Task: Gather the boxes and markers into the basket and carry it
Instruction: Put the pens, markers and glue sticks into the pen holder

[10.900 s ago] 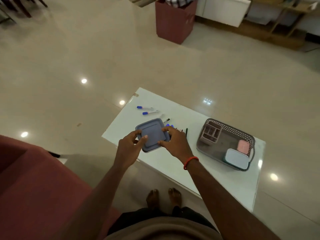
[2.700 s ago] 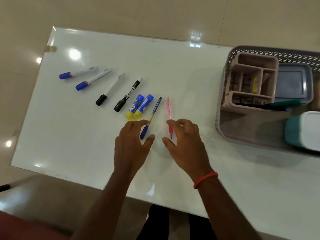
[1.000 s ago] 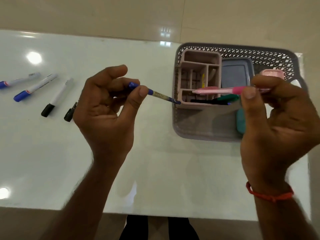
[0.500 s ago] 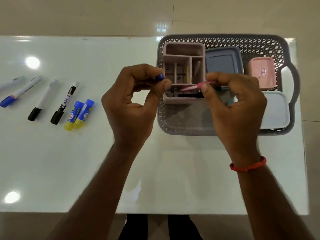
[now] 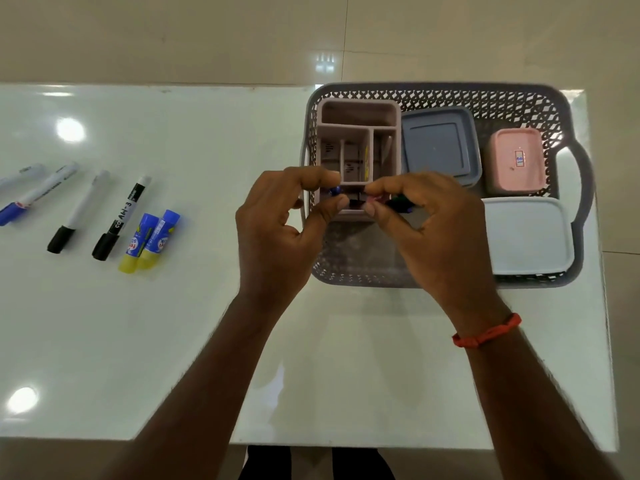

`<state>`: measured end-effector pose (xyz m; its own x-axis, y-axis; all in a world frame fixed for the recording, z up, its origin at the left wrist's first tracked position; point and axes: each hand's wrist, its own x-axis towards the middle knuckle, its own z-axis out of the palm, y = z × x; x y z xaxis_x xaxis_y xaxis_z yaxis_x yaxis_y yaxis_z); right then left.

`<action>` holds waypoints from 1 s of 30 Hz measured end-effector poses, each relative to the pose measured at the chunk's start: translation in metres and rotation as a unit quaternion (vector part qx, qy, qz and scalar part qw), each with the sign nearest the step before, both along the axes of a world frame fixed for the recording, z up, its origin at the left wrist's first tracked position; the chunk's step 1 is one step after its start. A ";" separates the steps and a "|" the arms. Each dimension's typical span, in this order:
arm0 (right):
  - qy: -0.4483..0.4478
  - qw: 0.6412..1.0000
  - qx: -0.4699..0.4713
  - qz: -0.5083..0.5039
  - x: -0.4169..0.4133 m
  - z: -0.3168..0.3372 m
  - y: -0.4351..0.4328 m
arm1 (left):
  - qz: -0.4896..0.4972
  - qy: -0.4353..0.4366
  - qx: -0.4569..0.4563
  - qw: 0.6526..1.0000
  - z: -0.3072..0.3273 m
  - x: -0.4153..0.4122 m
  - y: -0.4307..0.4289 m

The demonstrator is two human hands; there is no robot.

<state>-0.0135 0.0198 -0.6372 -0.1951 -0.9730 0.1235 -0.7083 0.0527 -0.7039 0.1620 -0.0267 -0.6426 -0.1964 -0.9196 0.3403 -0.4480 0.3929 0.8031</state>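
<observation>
While the markers (image 5: 83, 211) stay on the bench (image 5: 173, 341), the left hand (image 5: 277, 233), pinching the blue pen (image 5: 334, 191), and the right hand (image 5: 436, 230), pinching the pink pen (image 5: 375, 199), have sunk onto the organiser (image 5: 358, 114) inside the basket (image 5: 450, 95).

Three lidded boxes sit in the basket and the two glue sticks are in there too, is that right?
Not quite. The grey box, pink box and white box do sit in the basket, but the two glue sticks lie on the table left of it, as the head view shows.
</observation>
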 end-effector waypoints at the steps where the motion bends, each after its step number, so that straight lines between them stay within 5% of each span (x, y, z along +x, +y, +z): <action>1: -0.003 1.000 0.005 0.011 -0.001 0.000 0.000 | -0.007 -0.003 0.004 1.000 -0.001 -0.001 0.000; 30: 0.022 0.998 0.029 0.042 -0.029 0.006 0.015 | -0.108 -0.173 0.085 0.975 0.000 -0.022 0.016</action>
